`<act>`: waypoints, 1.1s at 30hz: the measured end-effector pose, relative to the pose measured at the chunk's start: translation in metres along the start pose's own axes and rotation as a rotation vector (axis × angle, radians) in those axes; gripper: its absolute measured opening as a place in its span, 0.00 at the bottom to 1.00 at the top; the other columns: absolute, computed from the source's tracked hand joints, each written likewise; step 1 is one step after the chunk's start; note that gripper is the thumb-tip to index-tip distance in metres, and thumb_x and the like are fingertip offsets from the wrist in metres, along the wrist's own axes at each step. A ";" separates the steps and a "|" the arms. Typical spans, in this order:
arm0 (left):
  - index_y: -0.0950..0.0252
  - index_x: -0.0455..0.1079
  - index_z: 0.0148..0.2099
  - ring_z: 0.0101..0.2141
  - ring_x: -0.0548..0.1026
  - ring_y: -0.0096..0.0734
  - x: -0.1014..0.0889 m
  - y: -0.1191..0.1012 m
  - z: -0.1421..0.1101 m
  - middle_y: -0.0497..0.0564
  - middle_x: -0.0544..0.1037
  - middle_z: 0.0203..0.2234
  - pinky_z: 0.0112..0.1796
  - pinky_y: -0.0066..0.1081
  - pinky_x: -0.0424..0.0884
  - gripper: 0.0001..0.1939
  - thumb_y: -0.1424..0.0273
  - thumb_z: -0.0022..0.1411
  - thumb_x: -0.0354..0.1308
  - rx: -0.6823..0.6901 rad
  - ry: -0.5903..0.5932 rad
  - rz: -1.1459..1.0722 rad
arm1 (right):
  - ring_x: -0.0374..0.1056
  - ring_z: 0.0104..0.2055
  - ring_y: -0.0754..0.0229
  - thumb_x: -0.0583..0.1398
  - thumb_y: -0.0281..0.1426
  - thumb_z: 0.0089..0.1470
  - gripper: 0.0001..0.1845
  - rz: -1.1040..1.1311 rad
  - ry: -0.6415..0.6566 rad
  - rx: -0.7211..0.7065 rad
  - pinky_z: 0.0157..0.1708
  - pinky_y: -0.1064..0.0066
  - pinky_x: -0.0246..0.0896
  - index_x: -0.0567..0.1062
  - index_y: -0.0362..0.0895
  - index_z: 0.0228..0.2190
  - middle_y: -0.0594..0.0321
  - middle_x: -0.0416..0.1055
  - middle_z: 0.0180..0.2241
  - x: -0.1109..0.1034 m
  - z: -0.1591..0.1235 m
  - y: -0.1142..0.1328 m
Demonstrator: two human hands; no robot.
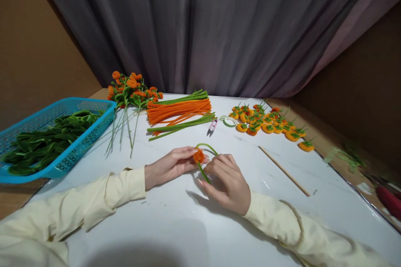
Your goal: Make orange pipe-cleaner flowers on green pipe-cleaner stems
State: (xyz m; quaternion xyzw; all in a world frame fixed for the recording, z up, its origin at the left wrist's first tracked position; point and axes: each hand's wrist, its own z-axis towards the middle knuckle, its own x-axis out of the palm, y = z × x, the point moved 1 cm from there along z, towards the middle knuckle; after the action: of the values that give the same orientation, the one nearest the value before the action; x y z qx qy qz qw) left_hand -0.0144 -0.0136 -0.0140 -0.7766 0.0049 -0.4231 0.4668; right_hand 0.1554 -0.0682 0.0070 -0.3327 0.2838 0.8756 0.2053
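Between the fingers of my left hand (pixel 178 162) is a small orange pipe-cleaner flower (pixel 198 156), held a little above the white table (pixel 175 225). A green pipe cleaner (pixel 208 146) passes by the flower, arching over it to the right and sloping down below it. My right hand (pixel 228 179) has its fingers closed round this green pipe cleaner, close to the flower. How the green piece joins the flower is hard to make out. Beyond my hands lies a bundle of orange pipe cleaners (pixel 178 111), with green pipe cleaners (pixel 181 123) beside it.
A blue basket (pixel 109 112) of green leaves stands at the left. Finished orange flowers (pixel 133 83) lie at the back. Pink snips (pixel 212 127), a tape roll (pixel 229 122) and a wooden stick (pixel 283 170) lie on the table. Several yellow-orange flower heads (pixel 267 128) sit at the right.
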 end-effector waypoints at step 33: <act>0.71 0.73 0.40 0.29 0.74 0.26 0.028 -0.004 -0.016 0.54 0.75 0.31 0.26 0.21 0.71 0.14 0.63 0.60 0.57 0.128 -0.073 0.314 | 0.63 0.22 0.66 0.60 0.45 0.52 0.19 1.099 0.201 0.682 0.27 0.72 0.57 0.71 0.40 0.28 0.65 0.69 0.20 0.004 0.007 -0.019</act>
State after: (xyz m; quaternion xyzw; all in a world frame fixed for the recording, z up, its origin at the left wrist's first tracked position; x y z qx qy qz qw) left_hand -0.0083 -0.0347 0.0106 -0.7500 0.0823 -0.3159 0.5753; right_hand 0.1600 -0.0491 0.0015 -0.1357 0.6919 0.6786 -0.2056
